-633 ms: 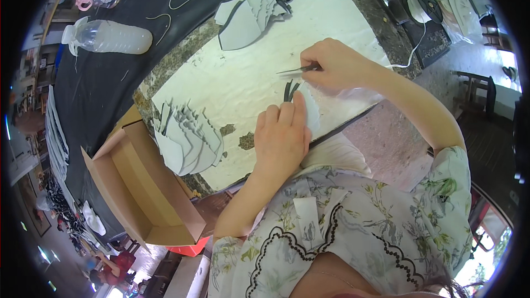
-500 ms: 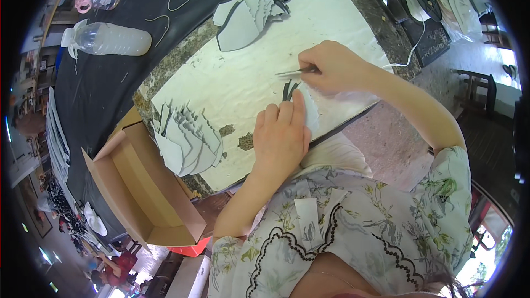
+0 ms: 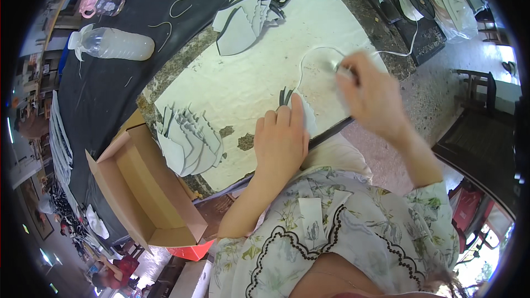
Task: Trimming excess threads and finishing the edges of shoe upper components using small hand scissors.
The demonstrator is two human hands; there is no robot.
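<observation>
Where the pale surface [image 3: 248, 84] spreads beneath me, my left hand [image 3: 281, 139] lies flat; my right hand [image 3: 371, 91], apart from it, is blurred, its grip impossible to tell. The white piece [image 3: 309, 121] sits pinned under the left. White cord [image 3: 302, 63] arcs between them. I judge I'm fitting cord; next calls for steady pressure and careful guiding.

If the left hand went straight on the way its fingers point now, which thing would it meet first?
Most likely the left hand would first meet the dark strips just ahead of its fingers; whether it would push them or pass over them is unclear from this view.
</observation>
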